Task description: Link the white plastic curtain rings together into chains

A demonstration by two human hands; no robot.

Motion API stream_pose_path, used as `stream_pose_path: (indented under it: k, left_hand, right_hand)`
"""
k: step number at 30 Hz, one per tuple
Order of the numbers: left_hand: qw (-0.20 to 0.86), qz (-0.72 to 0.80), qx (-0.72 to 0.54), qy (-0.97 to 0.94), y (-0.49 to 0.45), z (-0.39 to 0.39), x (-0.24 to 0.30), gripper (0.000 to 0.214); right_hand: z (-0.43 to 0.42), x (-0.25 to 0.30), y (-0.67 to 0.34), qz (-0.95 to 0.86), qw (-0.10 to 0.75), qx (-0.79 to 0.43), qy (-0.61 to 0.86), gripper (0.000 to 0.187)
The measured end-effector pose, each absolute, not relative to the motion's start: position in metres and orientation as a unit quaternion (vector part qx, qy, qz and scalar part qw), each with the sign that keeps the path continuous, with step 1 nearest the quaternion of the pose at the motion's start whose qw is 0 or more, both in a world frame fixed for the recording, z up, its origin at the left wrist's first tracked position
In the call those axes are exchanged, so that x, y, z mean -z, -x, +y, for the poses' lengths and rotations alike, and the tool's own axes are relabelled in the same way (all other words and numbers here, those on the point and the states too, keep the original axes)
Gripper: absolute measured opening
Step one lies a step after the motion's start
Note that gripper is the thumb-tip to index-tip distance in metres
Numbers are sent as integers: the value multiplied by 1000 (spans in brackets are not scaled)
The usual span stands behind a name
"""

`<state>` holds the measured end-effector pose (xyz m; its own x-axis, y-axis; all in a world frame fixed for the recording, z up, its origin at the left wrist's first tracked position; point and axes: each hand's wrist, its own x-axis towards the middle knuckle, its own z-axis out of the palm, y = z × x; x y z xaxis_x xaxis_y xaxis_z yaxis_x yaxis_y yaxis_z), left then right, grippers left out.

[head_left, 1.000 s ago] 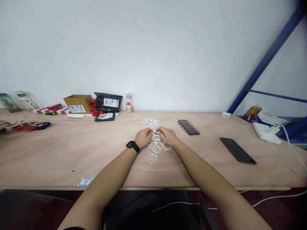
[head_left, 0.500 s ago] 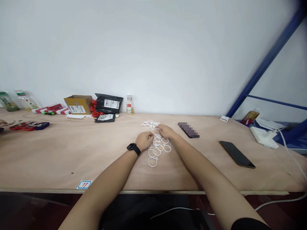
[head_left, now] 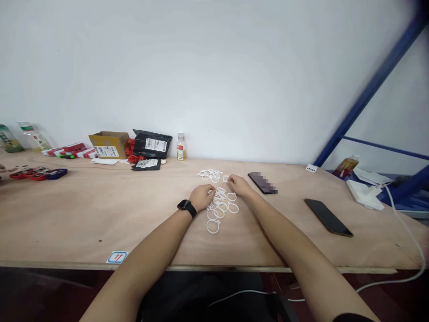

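My right hand [head_left: 236,184] pinches a white ring [head_left: 225,179], which looks like a plastic curtain ring, between thumb and fingertips. A cluster of similar white rings [head_left: 209,174] lies just left of it, further from me. Closer in, a loose spread of white rings [head_left: 221,206] with small eyelets covers the tabletop between my forearms; several overlap. At the upper left edge of that spread rests my left hand [head_left: 201,197], its fingers curled together. What those fingers hold, if anything, is hidden. A black smartwatch [head_left: 186,206] is on the left wrist.
Two phones [head_left: 263,183] [head_left: 328,217] lie to the right, near a white power adapter [head_left: 364,194] with a cable. Along the wall stand a small bottle [head_left: 181,146], a black parcel [head_left: 151,142] and an open carton [head_left: 109,145]. Red and blue cases [head_left: 38,173] are far left.
My right hand has drawn a white ring out of the far cluster, a little to the right. The left hand has stayed in place. The view has shifted slightly.
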<state>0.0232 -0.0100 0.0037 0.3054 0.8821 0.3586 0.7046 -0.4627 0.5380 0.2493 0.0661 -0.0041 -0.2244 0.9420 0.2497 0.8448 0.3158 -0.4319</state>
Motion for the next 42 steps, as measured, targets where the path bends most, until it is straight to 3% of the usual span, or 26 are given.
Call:
stream_pose_path:
  k: [1,5,11,14,22,26,31,36,42]
  left_hand:
    - [138,502,-316,-793,-23,-10,-4,25]
    - [128,518,-342,-774,-24,-9,-2,25]
    - [241,469,-438,-728,-25,-6,1,37]
    - [277,430,-463,-724,-26,-6,0,29]
    - [237,433,-512,-703,-31,-10,-7,8]
    - [254,444,-519,-685,-31,-10,-5,10]
    - [358,401,-520,-664,-33,-9,0,28]
    - [286,383,-544,-690,-31,-9,-3,14]
    - [272,363,-528,-718,-31,-13,-6,15]
  right_hand:
    - [61,3,-248,-771,267,-120,566,13]
    - [37,-1,-233,-658,466,-383,451,25]
    - [6,-2,-208,-621,444,-527,373,35]
    - [3,-1,-204,-616,450,-528,372,36]
    - [7,0,-200,-576,503,-491,417,40]
    - [5,-1,-200,-592,533,-455,398,37]
    - [-2,-1,-201,-632,531,-393,404,32]
    - [-8,-2,-200,-650,531,-366,402,26]
    - [-13,-3,-199,-678,505,-332,420,24]
